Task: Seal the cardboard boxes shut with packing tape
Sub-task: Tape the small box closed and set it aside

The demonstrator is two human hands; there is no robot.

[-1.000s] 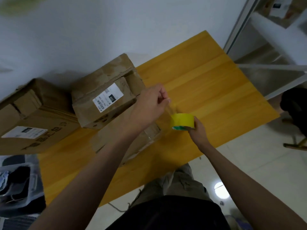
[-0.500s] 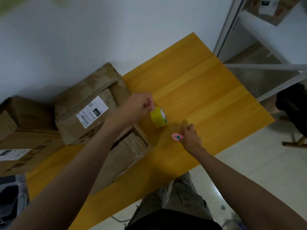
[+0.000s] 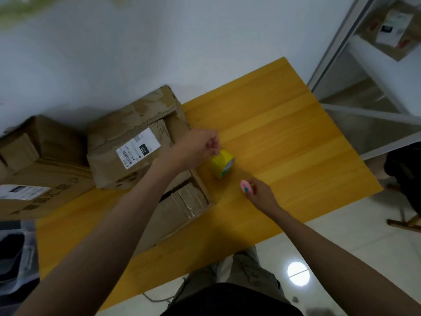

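1. Packing tape (image 3: 222,163), a yellow roll, stands on edge on the counter (image 3: 284,137), just right of the near cardboard box (image 3: 180,208).
2. Left hand (image 3: 198,149) has its fingers pinched at the top of the roll, probably on the tape's loose end; the strip itself is too faint to see.
3. Right hand (image 3: 259,192) has its fingers curled round a small pink cutter (image 3: 246,187), near the roll.
4. Risk: the unheld roll may tip or roll as tape is pulled.
5. Risk: a slack strip could fold onto itself before the cut.
6. Two more boxes (image 3: 129,142) wait far left.
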